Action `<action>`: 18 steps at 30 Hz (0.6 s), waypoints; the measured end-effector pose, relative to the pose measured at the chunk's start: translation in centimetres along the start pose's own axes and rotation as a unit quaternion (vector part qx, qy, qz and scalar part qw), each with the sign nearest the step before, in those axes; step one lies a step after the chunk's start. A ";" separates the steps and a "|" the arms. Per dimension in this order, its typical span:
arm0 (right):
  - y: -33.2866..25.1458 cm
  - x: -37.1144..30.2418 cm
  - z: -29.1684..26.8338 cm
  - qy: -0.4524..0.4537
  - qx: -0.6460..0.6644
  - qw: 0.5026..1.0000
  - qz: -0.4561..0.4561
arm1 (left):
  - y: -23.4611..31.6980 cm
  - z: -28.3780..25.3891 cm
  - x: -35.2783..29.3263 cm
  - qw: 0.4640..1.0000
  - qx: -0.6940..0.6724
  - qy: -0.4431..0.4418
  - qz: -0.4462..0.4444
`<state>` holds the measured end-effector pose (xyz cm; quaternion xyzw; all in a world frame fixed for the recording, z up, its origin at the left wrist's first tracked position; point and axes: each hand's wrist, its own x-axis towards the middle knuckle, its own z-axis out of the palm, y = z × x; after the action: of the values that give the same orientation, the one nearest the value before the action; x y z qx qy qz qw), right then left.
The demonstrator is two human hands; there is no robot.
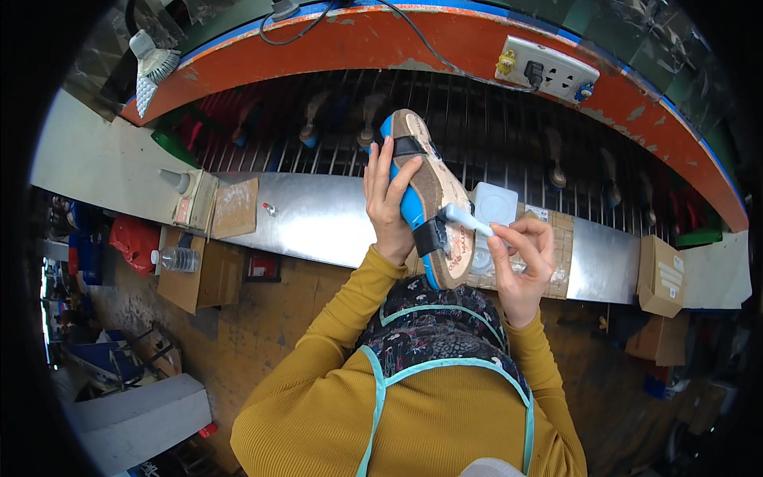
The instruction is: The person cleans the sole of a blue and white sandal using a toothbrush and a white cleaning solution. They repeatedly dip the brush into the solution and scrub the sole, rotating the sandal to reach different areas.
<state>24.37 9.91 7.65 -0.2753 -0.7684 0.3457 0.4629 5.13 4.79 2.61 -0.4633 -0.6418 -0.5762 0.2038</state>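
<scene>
A shoe (429, 187) on a blue last is tilted in front of me with its underside showing. Black straps cross its brown and pale bottom, and printing marks the pale part. My left hand (387, 208) wraps around the blue side, fingers pressed on the shoe. In my right hand (522, 266), thumb and fingers pinch a pale brush (471, 221); its head meets the shoe's bottom beside the lower black strap. Behind the brush, a white plastic container (494, 203) rests on the cardboard-covered part of the ledge, partly hidden by the shoe.
A steel ledge (310, 215) runs across, bearing a cardboard piece (235, 208). Beyond lies a slatted rack with several shoes under an orange beam (334, 46) with a power strip (547, 70). A lamp (152, 67) hangs left; a cardboard box (661, 276) stands right.
</scene>
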 end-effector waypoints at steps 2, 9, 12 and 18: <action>0.6 -0.2 0.0 -0.016 0.005 1.000 -0.015 | -0.2 -0.1 0.1 1.000 -0.003 -0.003 -0.011; -0.1 -1.7 -1.0 -0.053 0.068 0.995 0.044 | -0.9 -0.3 0.5 1.000 -0.001 -0.009 -0.022; -0.8 -1.9 -1.1 -0.042 0.059 0.995 0.070 | -0.9 -0.3 0.5 1.000 -0.003 -0.008 -0.022; -1.5 -1.5 -1.2 -0.009 -0.097 0.995 0.010 | -0.7 0.1 0.8 1.000 0.026 -0.004 0.000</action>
<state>25.96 8.19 8.48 -0.3235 -0.7998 0.2763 0.4234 4.19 5.19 2.81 -0.4601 -0.6574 -0.5572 0.2137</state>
